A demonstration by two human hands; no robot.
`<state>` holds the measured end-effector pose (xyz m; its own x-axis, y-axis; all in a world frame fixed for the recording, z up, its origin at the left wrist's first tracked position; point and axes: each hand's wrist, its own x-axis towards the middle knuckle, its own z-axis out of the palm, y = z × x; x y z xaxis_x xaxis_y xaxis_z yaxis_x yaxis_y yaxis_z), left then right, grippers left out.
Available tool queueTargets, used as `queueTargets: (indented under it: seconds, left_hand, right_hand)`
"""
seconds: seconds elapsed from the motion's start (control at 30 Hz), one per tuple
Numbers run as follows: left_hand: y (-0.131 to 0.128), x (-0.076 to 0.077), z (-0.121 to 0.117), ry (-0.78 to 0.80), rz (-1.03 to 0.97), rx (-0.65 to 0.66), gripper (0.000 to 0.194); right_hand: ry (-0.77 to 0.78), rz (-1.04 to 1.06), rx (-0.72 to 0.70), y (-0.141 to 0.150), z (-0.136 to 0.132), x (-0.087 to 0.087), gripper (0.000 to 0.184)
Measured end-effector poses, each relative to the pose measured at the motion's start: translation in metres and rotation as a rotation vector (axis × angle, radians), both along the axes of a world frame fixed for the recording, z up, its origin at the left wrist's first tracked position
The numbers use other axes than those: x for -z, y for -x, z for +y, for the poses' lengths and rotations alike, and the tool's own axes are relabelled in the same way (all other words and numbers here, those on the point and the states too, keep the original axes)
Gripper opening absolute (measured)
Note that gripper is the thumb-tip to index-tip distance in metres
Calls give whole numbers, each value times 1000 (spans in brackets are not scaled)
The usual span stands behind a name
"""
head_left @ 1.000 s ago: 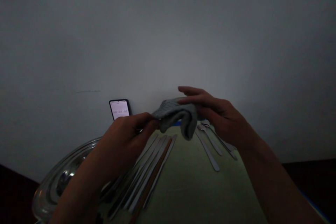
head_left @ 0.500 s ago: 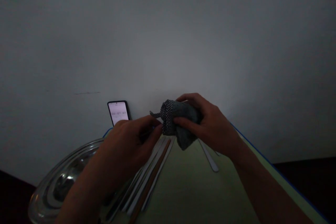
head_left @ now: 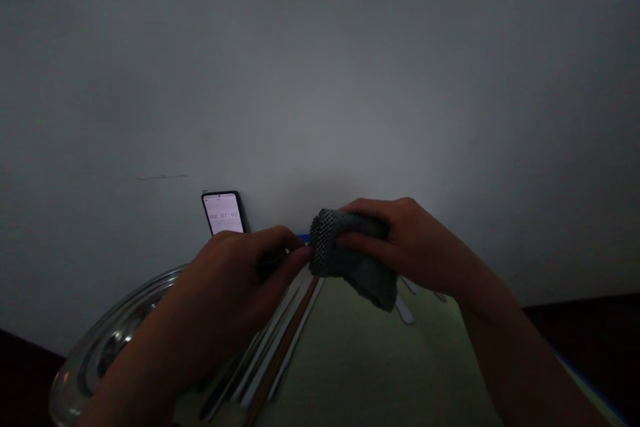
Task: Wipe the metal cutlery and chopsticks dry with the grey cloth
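Note:
A folded grey cloth (head_left: 357, 260) with a black-and-white checked edge is gripped in my right hand (head_left: 395, 233), its thumb across the front and the fingers behind. The cloth's lower corner hangs down over the table. My left hand (head_left: 250, 273) is closed in a pinch, thumb and forefinger touching at the cloth's left edge. What it holds there is too dark and hidden to make out. Below the hands, several long, thin utensils (head_left: 280, 340) lie side by side, one of them brown (head_left: 287, 350). A pale flat handle (head_left: 405, 311) shows beneath the cloth.
A phone (head_left: 223, 212) showing a running timer leans against the grey wall (head_left: 320, 80). At the left is a shiny metal basin or lid (head_left: 90, 367), partly behind my left forearm. More handle ends (head_left: 411, 285) lie right of the cloth on the pale green table (head_left: 370, 367).
My right hand and the cloth have moved slightly down and right. The cloth's loose strip at its left end no longer shows. My left hand stays pinched.

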<state>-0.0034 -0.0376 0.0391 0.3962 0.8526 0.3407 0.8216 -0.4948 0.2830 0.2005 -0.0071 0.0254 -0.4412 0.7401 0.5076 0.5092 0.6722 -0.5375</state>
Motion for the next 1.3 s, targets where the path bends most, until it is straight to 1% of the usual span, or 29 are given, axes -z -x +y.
queueTargets:
  seconds: [0.1,0.17,0.23,0.3,0.4,0.47,0.5,0.57,0.7,0.8,0.87,0.93,1.0,1.1,1.2,1.3]
  left_hand:
    - [-3,-3,-3,-62,-83,-17,25]
    - [-5,-6,-5,-104,-135,-61,24]
    - [-9,-6,-6,-147,-155,-117,23]
    - [-13,-5,-5,-195,-145,-160,23]
    - [-20,3,-3,-258,-97,-183,24]
    - [-26,8,-2,-285,-59,-173,24]
    - [-27,10,-1,-294,-40,-165,24]
    - [-29,12,0,-309,-18,-166,23]
    - [-23,7,1,-314,-8,-214,22]
    - [-16,1,-2,-263,-12,-226,22]
    - [-14,-2,-4,-205,-44,-210,21]
    - [-15,-3,-7,-151,-92,-193,20]
    - [-14,-3,-8,-88,-117,-178,22]
    - [-8,0,-6,52,-75,-128,29]
    - [3,3,-2,196,-16,-73,35]
    - [14,1,0,262,-12,-68,35]
  right_hand:
    - [-65,210,51,7,-1,-1,16]
    - [-94,389,104,15,-1,0,16]
    - [-84,577,161,25,1,5,19]
    - [-17,756,181,37,4,12,24]
    - [128,967,144,51,11,25,31]
    - [198,1058,131,55,16,31,34]
    - [218,1072,130,54,18,33,35]
    - [226,1007,127,50,21,33,36]
    - [189,692,59,38,22,26,30]
    - [193,537,53,33,19,21,38]
    - [167,503,95,31,17,18,38]
    - [120,514,112,30,16,16,33]
    - [75,540,102,27,16,15,27]
    - [50,517,55,18,19,16,24]
    - [70,340,-16,5,22,14,24]
    - [73,90,-78,-9,18,8,19]
